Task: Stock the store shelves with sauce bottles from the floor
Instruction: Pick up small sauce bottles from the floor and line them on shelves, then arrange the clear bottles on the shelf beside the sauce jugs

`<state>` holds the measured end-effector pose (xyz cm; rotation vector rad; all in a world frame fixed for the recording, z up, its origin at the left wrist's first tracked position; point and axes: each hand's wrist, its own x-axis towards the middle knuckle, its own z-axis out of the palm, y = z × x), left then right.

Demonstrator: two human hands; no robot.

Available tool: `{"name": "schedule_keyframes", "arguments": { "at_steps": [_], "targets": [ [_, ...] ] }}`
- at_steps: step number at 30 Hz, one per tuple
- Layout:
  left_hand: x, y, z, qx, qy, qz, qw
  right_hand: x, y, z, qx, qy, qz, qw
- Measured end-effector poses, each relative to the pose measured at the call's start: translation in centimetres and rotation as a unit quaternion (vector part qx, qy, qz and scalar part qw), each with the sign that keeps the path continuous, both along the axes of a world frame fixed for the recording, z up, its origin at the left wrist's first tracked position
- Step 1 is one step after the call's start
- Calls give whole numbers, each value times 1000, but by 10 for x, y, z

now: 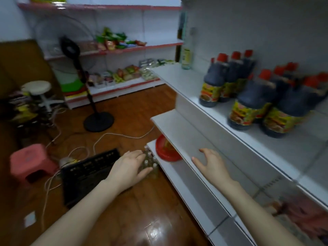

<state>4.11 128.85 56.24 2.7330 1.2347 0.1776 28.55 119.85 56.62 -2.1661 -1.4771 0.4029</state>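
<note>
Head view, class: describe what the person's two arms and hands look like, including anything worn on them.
Both forearms are bare as far as the frame shows: no sleeves in view. The left hand and right hand carry no gloves, rings, watch or wristbands that can be seen. The image is slightly blurred.

Pink plastic stool sits at nine o'clock on the wood floor, black keyboard just beside it. Standing fan rises at eleven, white round stool to its left, snack packets shelved at twelve.
</note>
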Motion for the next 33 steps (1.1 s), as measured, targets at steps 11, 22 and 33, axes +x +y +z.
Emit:
{"name": "schedule_keyframes", "arguments": {
  "at_steps": [11,22,33],
  "targets": [
    [-61,81,-59,-56,-7,105,993,-40,131,-49,-75,2,85,994],
    [-22,208,-122,-182,61,93,977,-21,271,-113,-139,5,102,985],
    [-17,285,-252,-253,87,47,962,-33,324,-234,-198,27,62,978]
  ]
}}
